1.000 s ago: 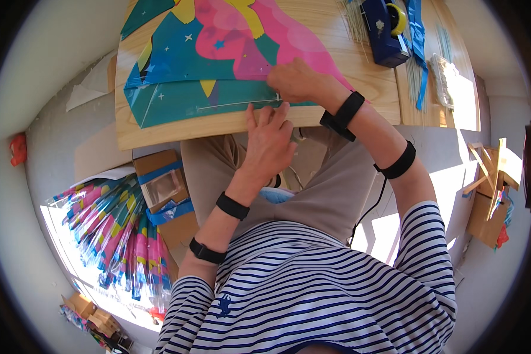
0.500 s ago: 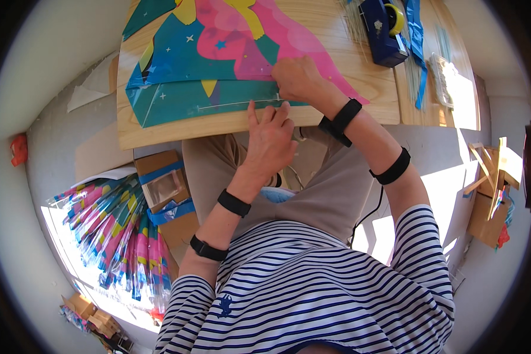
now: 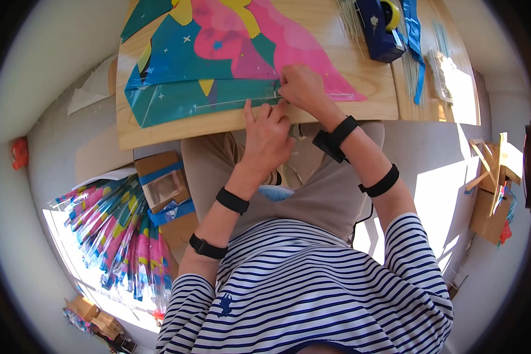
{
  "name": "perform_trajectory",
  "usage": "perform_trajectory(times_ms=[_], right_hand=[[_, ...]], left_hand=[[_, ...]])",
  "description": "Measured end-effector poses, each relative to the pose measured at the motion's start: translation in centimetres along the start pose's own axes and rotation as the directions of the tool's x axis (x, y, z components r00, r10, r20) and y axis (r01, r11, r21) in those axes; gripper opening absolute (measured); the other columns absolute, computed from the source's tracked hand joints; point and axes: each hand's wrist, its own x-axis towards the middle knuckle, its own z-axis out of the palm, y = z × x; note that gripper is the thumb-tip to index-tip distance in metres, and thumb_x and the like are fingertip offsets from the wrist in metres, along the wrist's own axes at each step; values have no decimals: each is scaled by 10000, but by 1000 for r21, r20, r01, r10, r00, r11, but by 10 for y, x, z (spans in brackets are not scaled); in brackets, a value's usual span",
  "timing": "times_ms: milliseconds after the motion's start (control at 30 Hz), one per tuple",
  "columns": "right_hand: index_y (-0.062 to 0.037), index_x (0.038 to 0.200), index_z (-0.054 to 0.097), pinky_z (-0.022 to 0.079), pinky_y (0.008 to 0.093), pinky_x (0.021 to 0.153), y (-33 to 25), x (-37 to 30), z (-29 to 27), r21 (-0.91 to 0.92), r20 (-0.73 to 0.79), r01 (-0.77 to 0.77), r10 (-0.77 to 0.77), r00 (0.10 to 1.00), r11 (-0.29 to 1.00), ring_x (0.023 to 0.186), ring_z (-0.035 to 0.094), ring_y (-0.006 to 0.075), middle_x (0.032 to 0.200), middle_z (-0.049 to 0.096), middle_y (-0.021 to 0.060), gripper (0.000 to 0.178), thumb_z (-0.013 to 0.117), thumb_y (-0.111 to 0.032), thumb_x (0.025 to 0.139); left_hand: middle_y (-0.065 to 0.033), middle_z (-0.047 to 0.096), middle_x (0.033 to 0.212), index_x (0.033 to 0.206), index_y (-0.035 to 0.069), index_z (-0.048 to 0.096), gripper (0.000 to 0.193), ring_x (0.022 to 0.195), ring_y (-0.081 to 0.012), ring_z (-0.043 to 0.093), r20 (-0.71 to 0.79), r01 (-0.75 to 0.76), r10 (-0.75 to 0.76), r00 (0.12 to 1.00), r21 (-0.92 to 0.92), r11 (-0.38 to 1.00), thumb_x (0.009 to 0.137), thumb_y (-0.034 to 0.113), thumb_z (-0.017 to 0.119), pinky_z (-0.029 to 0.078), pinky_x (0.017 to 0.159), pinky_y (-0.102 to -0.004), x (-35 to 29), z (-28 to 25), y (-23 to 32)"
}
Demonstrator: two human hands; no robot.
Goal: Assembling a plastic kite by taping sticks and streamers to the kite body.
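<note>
A thin printed plastic sheet point(image 3: 236, 56) in teal, pink and yellow lies on the wooden table, its near edge folded into a flat strip. Along that strip runs a thin white rod point(image 3: 221, 104). My left hand point(image 3: 268, 133) rests at the near edge, fingers stretched forward and fingertips touching the strip by the rod. Just right of it, my right hand point(image 3: 304, 88) is closed, with fingertips bunched down at the sheet beside the rod's right end. Whatever is between those fingertips is hidden.
A dark blue tape dispenser point(image 3: 379, 35) with a yellow roll stands at the far right, beside thin rods point(image 3: 352, 20) and blue strips point(image 3: 416, 35). A clear tray point(image 3: 440, 74) lies further right. Folded colourful sheets point(image 3: 115, 230) and a cardboard box point(image 3: 162, 183) are at lower left.
My right hand has shifted slightly right and nearer, its forearm swinging inward. More of the pink corner's near edge shows to its right. My left hand has barely moved.
</note>
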Motion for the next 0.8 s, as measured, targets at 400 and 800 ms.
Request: perform_trajectory(times_ms=[400,800], right_hand=[[-74,754,689,516,474,642,-1,-3,4,65,-4,9,-8,1000,998,761,663,384,781,682,160,103,644,-112,670],[-60,793,699,528,482,676,7,10,16,61,38,-100,98,994,993,795,671,401,803,687,186,134,635,-110,686]], left_hand=[[-70,552,1265,854,24,646,282,1135,-298,496,-7,11,-10,1000,22,1000,654,163,788,241,1098,-668,-2,2,-1],[-66,539,1299,840,32,685,287,1152,-280,488,-34,12,-10,999,85,996,625,188,794,241,1102,-679,-5,3,2]])
